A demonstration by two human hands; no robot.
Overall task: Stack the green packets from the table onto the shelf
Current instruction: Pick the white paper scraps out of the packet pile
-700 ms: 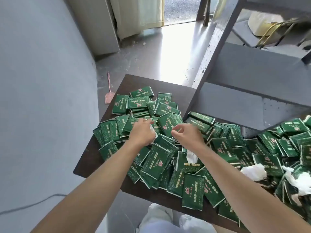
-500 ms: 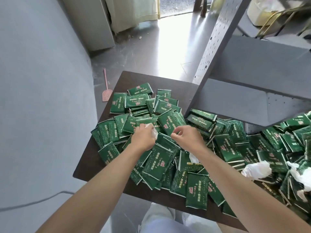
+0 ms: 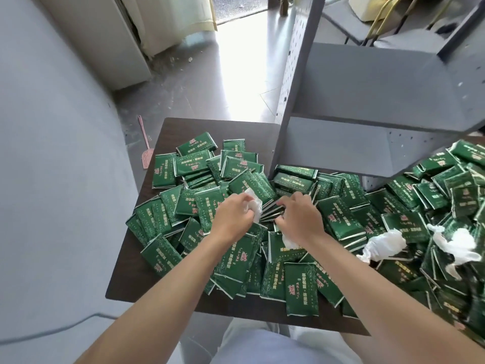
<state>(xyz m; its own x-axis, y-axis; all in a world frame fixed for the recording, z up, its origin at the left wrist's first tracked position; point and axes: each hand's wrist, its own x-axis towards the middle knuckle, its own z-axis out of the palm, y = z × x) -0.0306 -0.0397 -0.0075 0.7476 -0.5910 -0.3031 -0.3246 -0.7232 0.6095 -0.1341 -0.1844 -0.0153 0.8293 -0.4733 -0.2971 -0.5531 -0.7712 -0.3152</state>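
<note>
Several green packets [image 3: 195,164] lie heaped over the dark brown table [image 3: 225,130]. In the middle of the heap my left hand [image 3: 232,219] has its fingers curled round a crumpled white tissue [image 3: 254,210]. Close beside it my right hand [image 3: 301,219] curls its fingertips onto the edges of a small bunch of green packets [image 3: 271,214] standing on edge between the two hands. The grey metal shelf [image 3: 367,95] rises at the table's far right, and its visible boards are bare.
More green packets [image 3: 430,195] pile up at the right below the shelf, with loose white tissues [image 3: 385,244] among them. A pink fly swatter [image 3: 145,151] lies on the floor left of the table. A grey wall is at the left.
Both hands stay in the middle of the heap and have drawn slightly closer together. More of the white tissue shows at my left hand's fingers.
</note>
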